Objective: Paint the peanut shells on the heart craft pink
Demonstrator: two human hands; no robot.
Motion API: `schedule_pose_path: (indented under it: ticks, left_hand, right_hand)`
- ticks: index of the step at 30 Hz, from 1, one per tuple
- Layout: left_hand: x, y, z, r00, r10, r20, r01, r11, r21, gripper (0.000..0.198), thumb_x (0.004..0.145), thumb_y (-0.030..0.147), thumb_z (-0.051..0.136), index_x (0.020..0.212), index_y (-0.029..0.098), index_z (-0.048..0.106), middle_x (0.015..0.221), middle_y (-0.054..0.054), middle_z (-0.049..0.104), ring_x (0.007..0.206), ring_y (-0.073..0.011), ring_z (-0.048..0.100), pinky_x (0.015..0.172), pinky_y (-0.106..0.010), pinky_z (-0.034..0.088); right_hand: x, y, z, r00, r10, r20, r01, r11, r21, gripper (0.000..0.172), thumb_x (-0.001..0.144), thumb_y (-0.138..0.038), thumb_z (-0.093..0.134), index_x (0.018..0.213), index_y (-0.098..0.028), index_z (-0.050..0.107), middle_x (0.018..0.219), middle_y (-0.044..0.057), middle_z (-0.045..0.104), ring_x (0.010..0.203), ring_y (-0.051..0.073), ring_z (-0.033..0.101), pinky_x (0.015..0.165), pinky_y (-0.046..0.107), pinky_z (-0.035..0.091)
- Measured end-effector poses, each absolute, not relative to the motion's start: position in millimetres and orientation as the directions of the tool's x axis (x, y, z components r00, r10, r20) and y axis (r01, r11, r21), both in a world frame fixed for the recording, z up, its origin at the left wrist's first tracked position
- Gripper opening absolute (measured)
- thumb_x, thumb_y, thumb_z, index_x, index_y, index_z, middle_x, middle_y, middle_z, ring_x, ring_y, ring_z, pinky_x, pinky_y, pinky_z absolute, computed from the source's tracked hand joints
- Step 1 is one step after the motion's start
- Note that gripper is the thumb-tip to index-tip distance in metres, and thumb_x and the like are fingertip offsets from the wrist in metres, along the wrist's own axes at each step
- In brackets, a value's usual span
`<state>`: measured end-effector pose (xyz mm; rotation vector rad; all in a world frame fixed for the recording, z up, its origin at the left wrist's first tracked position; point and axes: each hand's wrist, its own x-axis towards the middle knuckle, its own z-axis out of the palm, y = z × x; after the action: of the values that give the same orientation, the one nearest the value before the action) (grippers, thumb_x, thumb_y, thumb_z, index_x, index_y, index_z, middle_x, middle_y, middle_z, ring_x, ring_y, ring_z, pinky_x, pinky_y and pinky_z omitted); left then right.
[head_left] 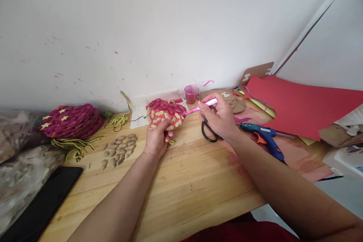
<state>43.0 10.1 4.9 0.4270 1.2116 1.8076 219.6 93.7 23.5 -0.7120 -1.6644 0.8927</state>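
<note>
My left hand (158, 136) grips a round red disc covered in peanuts (163, 114) by its lower edge, thumb on the front, held above the table. The peanuts along its top are painted magenta; those lower down are bare tan shell. My right hand (218, 115) is closed on a paintbrush (211, 102) with a white handle, its pink tip touching the disc's right edge. A small clear cup of pink paint (191, 93) stands behind, near the wall. Below my right hand lie black-handled scissors (209, 132), partly hidden.
Loose peanuts (120, 149) lie on the wooden table (181, 181). At left are stacked magenta peanut discs (72, 121) with yellow stars, plastic bags (25, 185) and a black flat object (48, 200). At right are a blue glue gun (265, 136), red sheet (306, 102) and cardboard discs (238, 105).
</note>
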Motion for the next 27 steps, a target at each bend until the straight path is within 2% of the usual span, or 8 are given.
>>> schedule_pose_path:
  ticks: [10, 16, 21, 27]
  left_hand:
    - [41.3, 8.5, 11.0, -0.506, 0.825, -0.251, -0.573, -0.105, 0.812, 0.034, 0.051, 0.023, 0.087, 0.071, 0.013, 0.061, 0.057, 0.004, 0.062, 0.033, -0.0024, 0.043, 0.027, -0.012, 0.016]
    - [41.2, 8.0, 12.0, -0.496, 0.829, -0.259, -0.587, -0.1, 0.803, 0.033, 0.053, 0.022, 0.086, 0.071, 0.013, 0.061, 0.058, 0.004, 0.06, 0.034, -0.0021, 0.043, 0.027, -0.012, 0.015]
    - [42.3, 8.1, 12.9, -0.494, 0.823, -0.28, -0.604, -0.093, 0.792, 0.03, 0.054, 0.021, 0.084, 0.071, 0.012, 0.061, 0.059, 0.004, 0.06, 0.034, -0.0015, 0.042, 0.027, -0.012, 0.017]
    - [40.9, 8.0, 14.4, -0.489, 0.82, -0.298, -0.631, -0.097, 0.769, 0.028, 0.058, 0.019, 0.083, 0.073, 0.013, 0.06, 0.058, 0.005, 0.059, 0.034, -0.0008, 0.041, 0.027, -0.011, 0.015]
  right_hand:
    - [217.1, 96.9, 27.0, -0.247, 0.868, 0.431, -0.118, 0.414, -0.903, 0.038, 0.086, -0.055, 0.073, 0.092, -0.022, 0.056, 0.069, -0.004, 0.06, 0.059, 0.011, 0.053, 0.055, 0.024, 0.041]
    - [216.6, 94.0, 28.3, -0.193, 0.866, 0.461, -0.105, 0.449, -0.887, 0.038, 0.086, -0.055, 0.074, 0.092, -0.022, 0.057, 0.07, -0.004, 0.059, 0.061, 0.011, 0.053, 0.056, 0.024, 0.041]
    - [214.8, 92.1, 27.2, -0.217, 0.85, 0.48, -0.133, 0.462, -0.877, 0.034, 0.089, -0.051, 0.072, 0.093, -0.022, 0.057, 0.071, -0.004, 0.061, 0.062, 0.011, 0.055, 0.058, 0.025, 0.043]
    - [213.4, 90.2, 30.2, -0.187, 0.866, 0.463, -0.112, 0.45, -0.886, 0.04, 0.085, -0.056, 0.074, 0.091, -0.022, 0.055, 0.07, -0.005, 0.058, 0.06, 0.01, 0.054, 0.057, 0.025, 0.043]
